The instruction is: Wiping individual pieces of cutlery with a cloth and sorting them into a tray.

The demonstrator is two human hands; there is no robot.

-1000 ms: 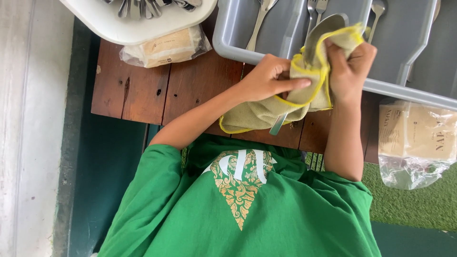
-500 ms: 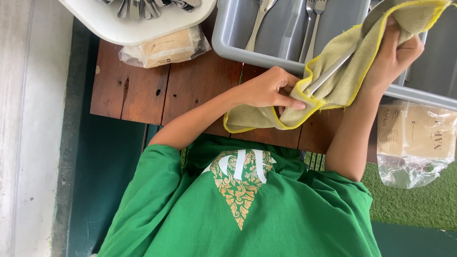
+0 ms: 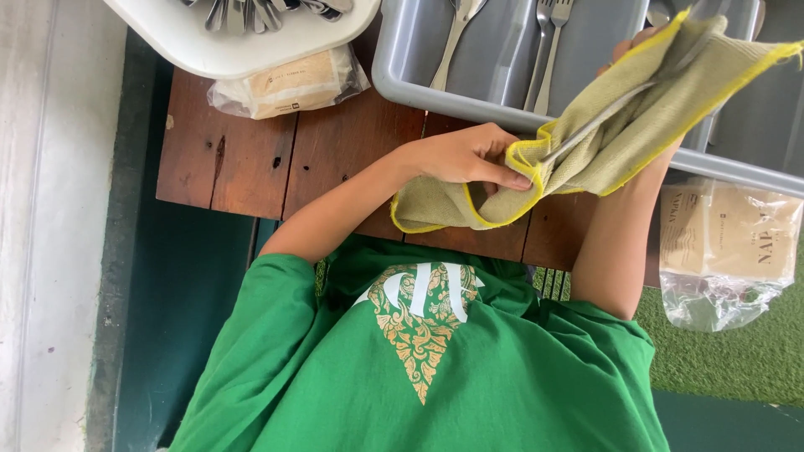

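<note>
The left hand [image 3: 465, 157] pinches the yellow-edged cloth [image 3: 603, 142] around a piece of cutlery [image 3: 599, 125]. The right hand [image 3: 636, 50], mostly hidden, grips its far end through the cloth above the grey tray [image 3: 402, 79]. Best to keep the pinch firm and wipe along the handle.

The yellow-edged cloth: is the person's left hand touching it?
Touching. The head view shows the left hand pinching the yellow-edged cloth at its hem.

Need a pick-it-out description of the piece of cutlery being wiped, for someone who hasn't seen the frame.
Start at the grey divided tray on the wooden table. Over its near rim, two hands stretch a yellow-edged olive cloth: the left hand pinches the low end, the right hand the high end. The utensil is the thin metal handle slanting through that cloth, the only one outside tray and white bowl.
</note>
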